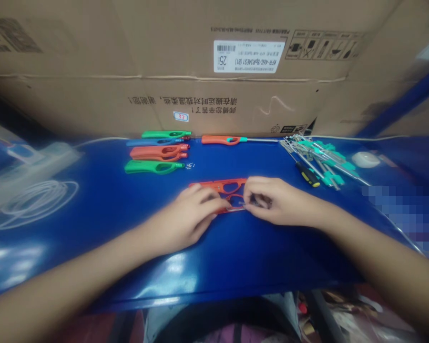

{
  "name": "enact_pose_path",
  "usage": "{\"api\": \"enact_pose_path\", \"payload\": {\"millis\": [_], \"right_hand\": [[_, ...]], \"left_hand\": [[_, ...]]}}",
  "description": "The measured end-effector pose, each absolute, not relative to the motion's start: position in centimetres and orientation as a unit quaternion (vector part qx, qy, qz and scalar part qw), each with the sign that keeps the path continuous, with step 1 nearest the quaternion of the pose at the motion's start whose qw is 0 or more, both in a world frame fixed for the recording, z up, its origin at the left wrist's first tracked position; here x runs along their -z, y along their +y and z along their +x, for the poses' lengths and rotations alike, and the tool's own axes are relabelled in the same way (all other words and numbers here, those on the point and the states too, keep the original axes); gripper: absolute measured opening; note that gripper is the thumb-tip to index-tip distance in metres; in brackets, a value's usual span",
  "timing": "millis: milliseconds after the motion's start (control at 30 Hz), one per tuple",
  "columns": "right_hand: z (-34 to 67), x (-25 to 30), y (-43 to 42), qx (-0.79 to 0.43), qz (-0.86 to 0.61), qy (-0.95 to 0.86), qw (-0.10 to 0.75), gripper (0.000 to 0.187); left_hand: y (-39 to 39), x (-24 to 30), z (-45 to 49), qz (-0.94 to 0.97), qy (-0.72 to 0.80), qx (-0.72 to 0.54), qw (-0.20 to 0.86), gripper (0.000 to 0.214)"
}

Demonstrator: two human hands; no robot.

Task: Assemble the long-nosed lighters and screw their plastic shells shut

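Observation:
Two orange lighter casing halves (232,185) lie on the blue table between my hands, the nearer one partly covered by my fingers. My left hand (200,209) is closed on the left end of the nearer half, thumb and fingertips along its edge. Over the right end, my right hand (277,200) is pinched, with its fingertips at the casing's trigger opening. A thin pale strip shows between the two hands' fingertips. Whatever small piece the right fingers hold is hidden.
Green, blue and orange casings (153,166) lie at the back left. Behind my hands lies an orange lighter (216,139) with a metal rod. Rods with teal parts (323,159) and a black-and-yellow screwdriver (307,175) are at right. A coiled white cable (39,202) lies left; cardboard (103,57) stands behind.

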State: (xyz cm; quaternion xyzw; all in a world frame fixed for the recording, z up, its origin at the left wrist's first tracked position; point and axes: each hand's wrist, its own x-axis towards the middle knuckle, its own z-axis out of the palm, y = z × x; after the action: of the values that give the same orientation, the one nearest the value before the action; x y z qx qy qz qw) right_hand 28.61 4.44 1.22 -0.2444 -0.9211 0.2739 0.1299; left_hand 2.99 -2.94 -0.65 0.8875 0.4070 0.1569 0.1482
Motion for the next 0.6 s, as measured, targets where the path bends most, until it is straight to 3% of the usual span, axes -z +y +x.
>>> {"api": "enact_pose_path", "payload": {"millis": [600], "right_hand": [[28.74, -0.96, 4.92, -0.272, -0.225, -0.93, 0.104, 0.007]], "left_hand": [[-3.07, 0.88, 2.87, 0.897, 0.403, -0.136, 0.121, 0.044]]}}
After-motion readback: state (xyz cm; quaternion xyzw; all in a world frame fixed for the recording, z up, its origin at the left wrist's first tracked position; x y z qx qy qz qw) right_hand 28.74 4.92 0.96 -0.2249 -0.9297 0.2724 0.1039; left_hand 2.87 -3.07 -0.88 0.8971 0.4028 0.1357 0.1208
